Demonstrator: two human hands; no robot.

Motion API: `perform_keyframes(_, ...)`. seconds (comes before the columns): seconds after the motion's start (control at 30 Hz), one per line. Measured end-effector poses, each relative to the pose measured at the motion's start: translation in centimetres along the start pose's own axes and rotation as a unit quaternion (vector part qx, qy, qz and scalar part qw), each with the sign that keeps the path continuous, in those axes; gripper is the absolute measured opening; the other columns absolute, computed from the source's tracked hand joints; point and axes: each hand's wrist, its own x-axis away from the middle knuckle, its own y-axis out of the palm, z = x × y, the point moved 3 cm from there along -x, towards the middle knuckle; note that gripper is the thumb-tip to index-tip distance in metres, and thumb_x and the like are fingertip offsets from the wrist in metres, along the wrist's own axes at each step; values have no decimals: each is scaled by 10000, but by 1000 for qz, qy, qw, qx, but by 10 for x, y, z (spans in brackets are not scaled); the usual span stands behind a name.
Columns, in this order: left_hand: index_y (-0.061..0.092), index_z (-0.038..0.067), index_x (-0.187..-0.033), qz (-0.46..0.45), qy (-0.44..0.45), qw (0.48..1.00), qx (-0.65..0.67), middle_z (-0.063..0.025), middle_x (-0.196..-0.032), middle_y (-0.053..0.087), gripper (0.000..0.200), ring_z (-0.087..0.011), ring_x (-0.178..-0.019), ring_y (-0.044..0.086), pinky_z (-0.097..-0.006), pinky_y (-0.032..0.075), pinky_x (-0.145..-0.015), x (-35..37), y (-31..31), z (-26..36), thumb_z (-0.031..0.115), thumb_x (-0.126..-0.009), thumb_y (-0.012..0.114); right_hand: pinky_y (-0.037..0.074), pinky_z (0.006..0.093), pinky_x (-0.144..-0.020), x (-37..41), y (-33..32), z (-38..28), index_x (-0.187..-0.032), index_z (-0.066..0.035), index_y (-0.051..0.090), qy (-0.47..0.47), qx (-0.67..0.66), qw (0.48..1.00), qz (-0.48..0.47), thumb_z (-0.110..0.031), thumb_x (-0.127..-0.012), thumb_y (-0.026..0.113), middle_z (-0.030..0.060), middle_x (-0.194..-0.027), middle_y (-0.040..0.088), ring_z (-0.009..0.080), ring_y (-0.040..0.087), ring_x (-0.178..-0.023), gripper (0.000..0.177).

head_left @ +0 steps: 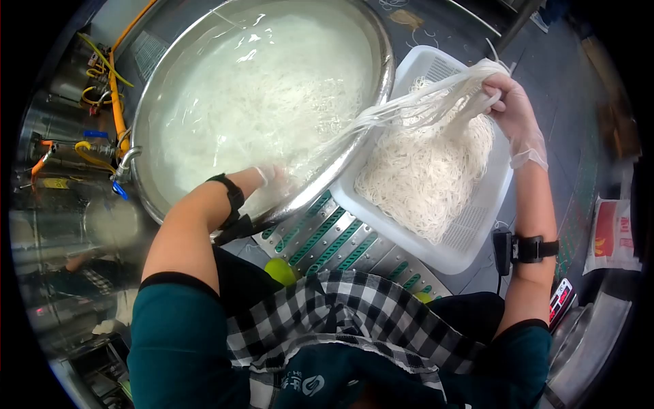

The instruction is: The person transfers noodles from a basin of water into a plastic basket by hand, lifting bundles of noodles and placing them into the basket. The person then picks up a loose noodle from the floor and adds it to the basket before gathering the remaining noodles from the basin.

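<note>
White noodles point(429, 102) stretch from the water in a large round metal vat point(385, 41) to my raised right hand point(514, 112). That hand wears a thin clear glove, its fingers closed round the strands. Below it, a white plastic basket point(446, 262) with perforated sides holds a heap of noodles point(426, 184). My left hand point(274, 180), also gloved, dips into the cloudy water near the vat's close rim. Its fingers are blurred under the surface, so their grip is hidden. More pale strands lie in the water around it.
A slotted metal platform point(334, 235) lies between the vat and my apron. Pipes and valves with an orange hose point(117, 102) run along the left. At right are a white printed bag point(613, 235) and a device with a red display point(562, 300).
</note>
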Motion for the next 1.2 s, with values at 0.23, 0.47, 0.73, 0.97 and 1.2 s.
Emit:
perform_keyframes(0.23, 581, 35, -1000, 57, 77, 968, 232, -26, -737, 600, 306, -86, -593, 547, -210, 440, -485, 77, -115, 74, 186, -735, 600, 295, 193, -451, 4, -21, -24, -778, -56, 559, -49, 147, 988, 7, -124, -741, 520, -38, -571, 462, 37, 326, -427, 87)
perform_keyframes(0.47, 511, 45, -1143, 193, 252, 938, 137, -110, -952, 593, 409, -186, -853, 577, -299, 460, -744, 115, -192, 224, 182, -763, 581, 369, 192, -474, 9, -37, -54, -922, -19, 562, -96, 205, 972, 66, -145, -756, 540, -14, -630, 516, 40, 433, -485, 210)
perform_keyframes(0.73, 198, 0, -1344, 252, 229, 936, -85, -215, -1368, 240, 947, -335, -1197, 361, -351, 319, -1001, 58, -159, 162, 269, -620, 745, 448, 283, -725, -48, -38, 80, -1280, -28, 386, -12, 405, 912, -58, -310, -772, 535, 149, -1176, 505, 143, 568, -762, 600)
perform_keyframes(0.97, 140, -3, -1348, 400, 155, 903, 24, -251, -1361, 228, 1013, -364, -1243, 280, -373, 283, -1014, 35, -105, 113, 334, -608, 743, 437, 262, -751, -41, 74, 142, -1309, 2, 284, 140, 173, 964, -146, -560, -808, 468, 199, -1231, 419, 117, 560, -757, 775)
perform_keyframes(1.2, 411, 56, -1243, 382, 351, 849, 96, -173, -1229, 431, 661, -292, -1157, 407, -353, 341, -961, 26, -108, 117, 334, -708, 681, 298, 176, -434, 44, 115, 126, -889, -81, 552, 141, 250, 932, -222, -269, -757, 601, -44, -629, 454, 41, 375, -472, 235)
